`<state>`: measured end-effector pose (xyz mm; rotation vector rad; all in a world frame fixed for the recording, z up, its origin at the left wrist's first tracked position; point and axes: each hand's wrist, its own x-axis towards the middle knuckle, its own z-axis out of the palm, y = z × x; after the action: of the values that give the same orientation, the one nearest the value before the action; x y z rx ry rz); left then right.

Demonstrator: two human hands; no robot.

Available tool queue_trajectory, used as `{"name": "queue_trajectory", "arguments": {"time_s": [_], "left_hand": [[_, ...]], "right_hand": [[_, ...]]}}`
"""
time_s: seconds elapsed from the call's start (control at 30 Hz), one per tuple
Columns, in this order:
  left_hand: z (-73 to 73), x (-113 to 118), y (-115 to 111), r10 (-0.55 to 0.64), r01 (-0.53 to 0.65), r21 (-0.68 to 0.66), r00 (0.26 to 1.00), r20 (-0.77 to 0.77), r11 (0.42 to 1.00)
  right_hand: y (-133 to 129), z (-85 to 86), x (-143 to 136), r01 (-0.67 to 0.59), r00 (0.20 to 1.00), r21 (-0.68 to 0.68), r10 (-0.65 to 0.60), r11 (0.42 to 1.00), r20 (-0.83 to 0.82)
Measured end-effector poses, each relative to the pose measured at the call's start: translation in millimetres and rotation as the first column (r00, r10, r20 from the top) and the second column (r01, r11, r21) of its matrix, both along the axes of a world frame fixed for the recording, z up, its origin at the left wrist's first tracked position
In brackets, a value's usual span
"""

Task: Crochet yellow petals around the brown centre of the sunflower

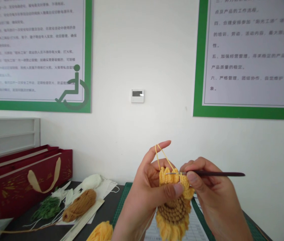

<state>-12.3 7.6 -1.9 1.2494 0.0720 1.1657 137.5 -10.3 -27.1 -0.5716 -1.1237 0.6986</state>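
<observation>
A crocheted flower piece [174, 211], with a brown round centre and yellow petals, hangs upright between my hands. My left hand [147, 187] pinches its upper left part, thumb in front; the raised index finger carries a loop of yellow yarn [165, 156] running down to the top edge. My right hand [211, 187] grips a crochet hook [219, 173] with a dark handle, held nearly level. The hook's metal tip points left and lies at the yellow top edge. The right fingertips are close against the petals on that side.
A yellow yarn ball [101, 231], a brown skein [79, 205], green yarn [47, 208] and white yarn [91, 181] lie to the left, near a ruler [83, 221]. Red gift bags [28, 187] stand farther left. Beneath my hands are printed paper [196, 224] and a green cutting mat [122, 202].
</observation>
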Motion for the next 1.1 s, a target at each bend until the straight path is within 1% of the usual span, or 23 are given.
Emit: {"name": "queue_trajectory", "arguments": {"time_s": [0.17,0.3,0.43,0.53,0.63,0.8,0.87,1.0,1.1], "left_hand": [[-0.6,-1,2,-0.051,0.051,0.0,0.999,0.01,0.999],[-1.3,-2,3,-0.05,0.05,-0.002,0.999,0.001,0.999],[-1.8,-2,5,-0.057,0.057,-0.017,0.998,-0.004,0.998],[-2.5,-1,7,-0.059,0.058,-0.031,0.998,-0.005,0.998],[-2.4,0,8,-0.033,0.032,-0.046,0.999,-0.015,0.998],[0.2,-1,4,-0.006,0.007,-0.051,1.0,0.003,0.999],[0.9,-1,2,-0.013,0.013,-0.056,1.0,0.008,0.998],[-0.1,-1,3,-0.021,0.021,-0.043,1.0,-0.021,0.999],[-2.8,-2,7,-0.011,0.01,-0.028,0.999,-0.043,1.0]], "right_hand": [[-1,2.5,0,-0.009,0.999,-0.038,0.007,0.999,-0.038],[-1,2.4,-1,-0.01,0.999,-0.049,0.008,0.999,-0.044],[2,-0.4,0,-0.04,0.998,-0.042,0.038,0.998,-0.055],[9,-5.2,7,-0.063,0.998,0.001,0.063,0.998,-0.032],[16,-8.6,15,-0.108,0.994,0.044,0.107,0.993,0.03],[16,-3.7,14,-0.185,0.978,0.073,0.177,0.98,0.113],[13,-1.0,11,-0.206,0.974,0.111,0.193,0.972,0.12],[11,0.2,7,-0.186,0.98,0.222,0.165,0.957,0.108],[13,-0.4,8,-0.163,0.984,0.23,0.142,0.959,0.108]]}}
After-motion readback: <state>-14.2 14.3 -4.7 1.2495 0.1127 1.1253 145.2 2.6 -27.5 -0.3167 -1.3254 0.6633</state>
